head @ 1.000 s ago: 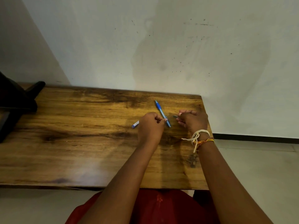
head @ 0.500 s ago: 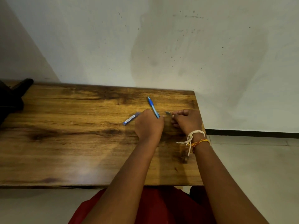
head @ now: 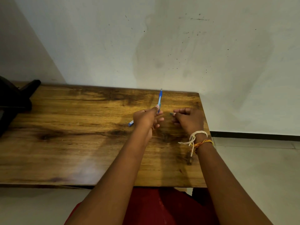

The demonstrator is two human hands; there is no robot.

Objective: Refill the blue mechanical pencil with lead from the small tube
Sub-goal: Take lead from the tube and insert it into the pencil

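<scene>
1. The left hand (head: pixel 146 118) holds the blue mechanical pencil (head: pixel 159 99). Its thumb and fingers pinch the lower part of the pencil, so this grip is grasping the pencil.
2. The pencil is long and thin. It sticks up and away from the hand, toward the wall (head: pixel 162 46). One end is in the grip and the other end is up in the air, above the back edge of the bench (head: pixel 73 143).
3. The right hand (head: pixel 188 120) is just to the right of the left hand, with a small gap between them. Its fingers are curled, and the fingertips seem to pinch something tiny and dark. It is too small to tell what it is.
4. My guess is that the next move brings the two hands together at the pencil. The right hand is the nearer free one, and it has to go left and a bit up.
5. The small tube (head: pixel 131 123) lies flat on the bench, just left of the left hand. The hand hides part of it. Nobody is holding it.
6. The bench is brown wood with dark streaks and a soft shine. It stands against a pale wall with little dark specks.
7. A black object (head: pixel 14 103) sits at the far left end of the bench. A pale floor (head: pixel 259 168) shows on the right. The person wears thread bands (head: pixel 197 140) on the right wrist and something red below.
</scene>
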